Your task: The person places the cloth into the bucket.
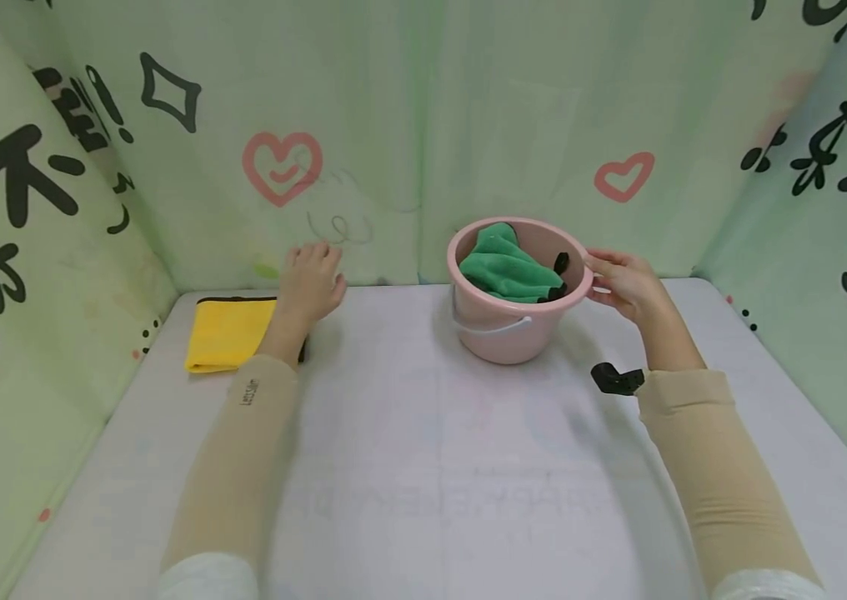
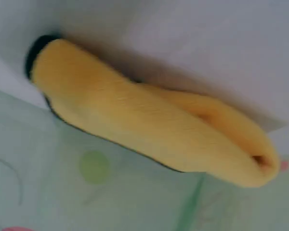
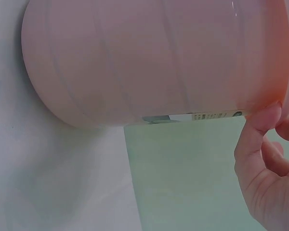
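A pink bucket (image 1: 502,348) stands at the back of the white table, with a crumpled green cloth (image 1: 506,267) with black edging inside it. At the bucket's right side my right hand (image 1: 629,287) pinches the rim; the right wrist view shows the thumb against the wall just below the lip. My left hand (image 1: 311,279) is off to the left, its fingers loosely bent and holding nothing. Beside its wrist lies a folded yellow cloth (image 1: 228,333) with a dark trim, partly hidden by the forearm; the left wrist view shows its thick folded edge (image 2: 135,115).
Green curtains (image 1: 423,150) with black lettering and pink hearts enclose the table (image 1: 453,467) at the back and both sides. The bucket's pale handle (image 1: 498,329) hangs down in front. A black wrist device (image 1: 616,380) sticks out from the right sleeve.
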A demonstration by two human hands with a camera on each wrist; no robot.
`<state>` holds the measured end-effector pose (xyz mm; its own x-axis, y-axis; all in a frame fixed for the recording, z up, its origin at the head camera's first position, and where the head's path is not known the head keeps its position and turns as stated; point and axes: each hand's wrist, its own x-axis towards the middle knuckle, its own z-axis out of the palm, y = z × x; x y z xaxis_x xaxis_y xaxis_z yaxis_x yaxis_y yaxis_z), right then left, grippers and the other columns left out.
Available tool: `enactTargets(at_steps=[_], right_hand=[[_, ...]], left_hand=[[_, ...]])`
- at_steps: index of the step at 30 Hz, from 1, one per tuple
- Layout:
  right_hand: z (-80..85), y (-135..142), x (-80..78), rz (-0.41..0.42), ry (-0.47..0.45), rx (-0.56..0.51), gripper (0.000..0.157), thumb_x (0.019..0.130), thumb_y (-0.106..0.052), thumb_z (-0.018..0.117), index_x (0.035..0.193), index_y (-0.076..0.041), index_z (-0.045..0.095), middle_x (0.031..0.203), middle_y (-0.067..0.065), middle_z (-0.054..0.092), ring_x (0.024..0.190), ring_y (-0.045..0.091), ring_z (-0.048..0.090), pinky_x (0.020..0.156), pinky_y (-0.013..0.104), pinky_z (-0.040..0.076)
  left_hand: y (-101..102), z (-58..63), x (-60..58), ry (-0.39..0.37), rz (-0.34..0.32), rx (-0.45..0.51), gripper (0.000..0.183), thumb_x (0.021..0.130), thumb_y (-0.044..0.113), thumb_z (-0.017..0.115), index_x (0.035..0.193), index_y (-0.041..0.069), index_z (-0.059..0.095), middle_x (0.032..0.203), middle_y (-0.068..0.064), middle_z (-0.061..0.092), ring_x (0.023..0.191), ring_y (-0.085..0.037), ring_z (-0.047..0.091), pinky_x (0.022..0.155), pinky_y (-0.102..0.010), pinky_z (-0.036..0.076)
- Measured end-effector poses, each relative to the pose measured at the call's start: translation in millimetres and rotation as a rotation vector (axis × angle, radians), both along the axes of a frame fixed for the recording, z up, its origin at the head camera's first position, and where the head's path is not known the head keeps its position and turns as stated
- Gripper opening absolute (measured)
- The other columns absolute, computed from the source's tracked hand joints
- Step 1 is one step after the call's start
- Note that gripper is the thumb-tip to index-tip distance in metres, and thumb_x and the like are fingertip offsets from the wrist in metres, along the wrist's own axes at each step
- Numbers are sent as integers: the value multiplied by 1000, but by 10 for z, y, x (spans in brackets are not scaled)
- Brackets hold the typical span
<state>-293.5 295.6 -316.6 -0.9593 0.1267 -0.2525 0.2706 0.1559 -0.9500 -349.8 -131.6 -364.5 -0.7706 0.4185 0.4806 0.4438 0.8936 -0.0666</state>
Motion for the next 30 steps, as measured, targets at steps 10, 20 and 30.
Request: enactTargets(at_steps=[10, 20, 30], right_hand=[[-5, 9, 9, 9, 7, 3, 67, 87, -37, 55, 142, -8, 30, 110, -3, 46, 94, 12, 50, 71, 18, 49], [-16, 16, -8, 18, 9, 5, 66, 88, -37, 54, 142, -8, 30, 109, -5, 47, 93, 11, 50, 71, 17, 49], [-4, 6, -9, 20, 0, 11, 66, 88, -37, 53, 143, -9, 28, 112, -3, 46, 97, 12, 49, 72, 17, 49]], left_hand=[[-971, -488, 265, -431, 324, 4, 56, 87, 29, 46, 133, -2, 33, 130, -27, 33, 121, -44, 27, 99, -61, 17], [-1505, -674, 583, -522, 326, 146, 58, 89, 37, 41, 130, -5, 36, 125, -31, 33, 110, -48, 29, 88, -63, 25], [-1610, -723, 651, -603, 315, 196, 62, 88, 36, 47, 135, -1, 31, 132, -32, 25, 115, -50, 25, 90, -64, 24]])
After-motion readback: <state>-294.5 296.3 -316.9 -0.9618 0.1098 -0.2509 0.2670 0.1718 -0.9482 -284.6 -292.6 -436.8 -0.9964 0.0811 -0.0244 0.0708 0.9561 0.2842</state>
